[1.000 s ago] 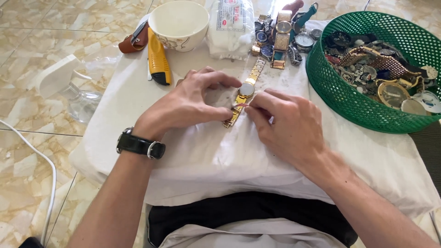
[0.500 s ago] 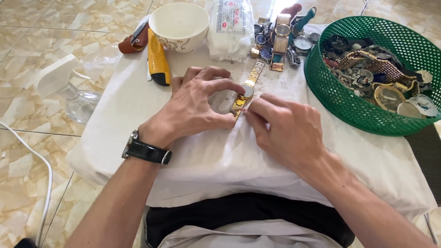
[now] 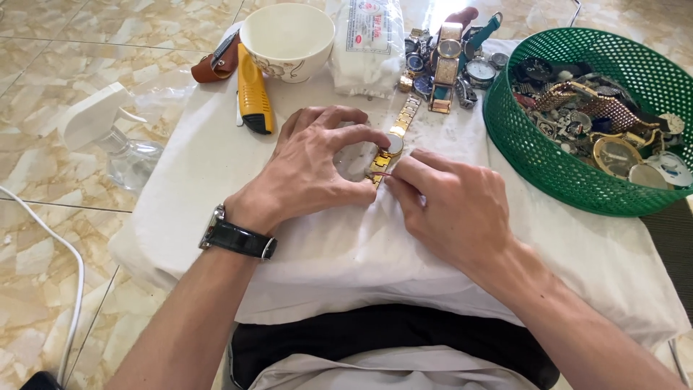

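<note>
**Gold watch held at the middle of the white cloth**

Your left hand (image 3: 314,170) presses the gold wristwatch (image 3: 390,148) down on the white cloth (image 3: 216,180), fingertips closed on its case. Your right hand (image 3: 451,206) pinches a thin red tool (image 3: 386,174) at the bracelet — the band looks still attached, so the work seems unfinished. At the right edge stands the green basket (image 3: 527,155), full of watches.

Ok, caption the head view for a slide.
Left hand steadies a gold watch on white cloth; right hand works at its band.
</note>
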